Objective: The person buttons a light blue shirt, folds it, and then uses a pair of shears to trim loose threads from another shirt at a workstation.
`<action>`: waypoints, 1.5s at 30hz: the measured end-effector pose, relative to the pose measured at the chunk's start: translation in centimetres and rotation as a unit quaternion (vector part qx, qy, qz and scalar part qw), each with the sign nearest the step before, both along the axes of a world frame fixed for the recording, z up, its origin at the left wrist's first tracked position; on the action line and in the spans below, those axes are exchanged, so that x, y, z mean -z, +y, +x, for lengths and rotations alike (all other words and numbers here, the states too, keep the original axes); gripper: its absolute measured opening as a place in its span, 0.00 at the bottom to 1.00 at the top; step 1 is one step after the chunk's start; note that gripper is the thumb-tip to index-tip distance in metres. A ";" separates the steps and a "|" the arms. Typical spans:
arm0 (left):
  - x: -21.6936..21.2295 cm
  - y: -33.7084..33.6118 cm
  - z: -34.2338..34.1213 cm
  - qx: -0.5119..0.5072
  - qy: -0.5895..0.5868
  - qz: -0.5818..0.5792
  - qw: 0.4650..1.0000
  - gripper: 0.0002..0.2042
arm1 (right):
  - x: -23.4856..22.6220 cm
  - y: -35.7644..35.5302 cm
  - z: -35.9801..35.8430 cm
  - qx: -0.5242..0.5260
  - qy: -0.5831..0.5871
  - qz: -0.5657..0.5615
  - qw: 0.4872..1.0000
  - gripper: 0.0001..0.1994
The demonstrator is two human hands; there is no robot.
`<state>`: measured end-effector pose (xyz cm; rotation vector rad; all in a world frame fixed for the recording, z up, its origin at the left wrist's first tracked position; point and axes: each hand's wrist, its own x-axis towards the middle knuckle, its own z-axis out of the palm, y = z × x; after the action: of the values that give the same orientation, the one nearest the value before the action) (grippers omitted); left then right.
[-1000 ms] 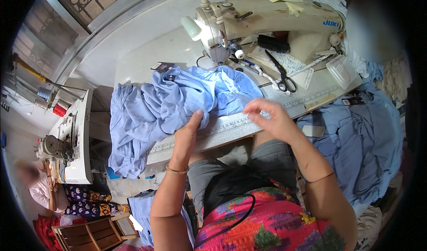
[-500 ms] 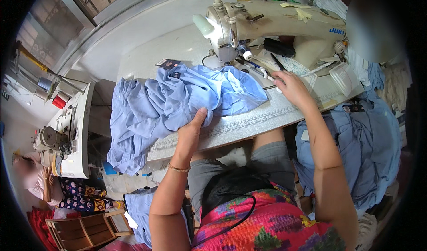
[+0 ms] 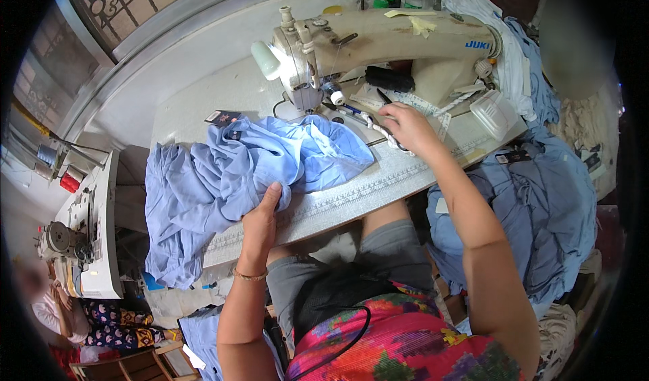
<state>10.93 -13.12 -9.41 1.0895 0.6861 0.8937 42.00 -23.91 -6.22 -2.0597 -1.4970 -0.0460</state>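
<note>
- While the light blue garment [image 3: 250,171] lies bunched on the white sewing table [image 3: 419,171], none of it is seen under the needle of the cream sewing machine [image 3: 378,43]; stitching is judged not to be under way at this moment.
- The garment is spread from the middle of the table to its left edge, where a good part hangs over the side; a dark label [image 3: 222,117] lies just beside its upper edge.
- The left hand [image 3: 260,215] is laid on the near edge of the cloth, fingers curled into a fold, so the bundle is pinned against the table's front edge.
- The right hand [image 3: 405,128] is well apart from the left, reached out to the clutter just right of the needle, where a measuring tape and a dark tool lie. Whether anything is gripped cannot be told, since the fingertips are hidden by the hand itself.
- A heap of similar blue cloth [image 3: 534,205] is piled at the person's right, beside the table; whether these pieces are finished or waiting cannot be told.
- What is left, by this judgement: the garment has yet to be smoothed out and fed to the needle.
</note>
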 end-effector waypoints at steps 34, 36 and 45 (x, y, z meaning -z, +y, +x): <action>-0.7 0.2 -0.1 0.034 -0.034 -0.043 0.998 0.18 | -1.9 0.8 -14.3 -0.189 0.119 0.019 0.975 0.10; -0.7 0.2 0.1 0.031 -0.045 -0.038 0.998 0.18 | -1.3 0.8 -14.5 -0.180 0.115 0.027 0.977 0.10; -0.8 0.2 -0.4 0.016 -0.041 -0.003 0.999 0.20 | -1.3 -4.2 -10.0 -0.059 0.344 0.326 0.879 0.16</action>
<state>10.55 -12.93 -8.66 1.0498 0.6003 0.9034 32.03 -28.12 -4.94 -1.2381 -0.9622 0.1881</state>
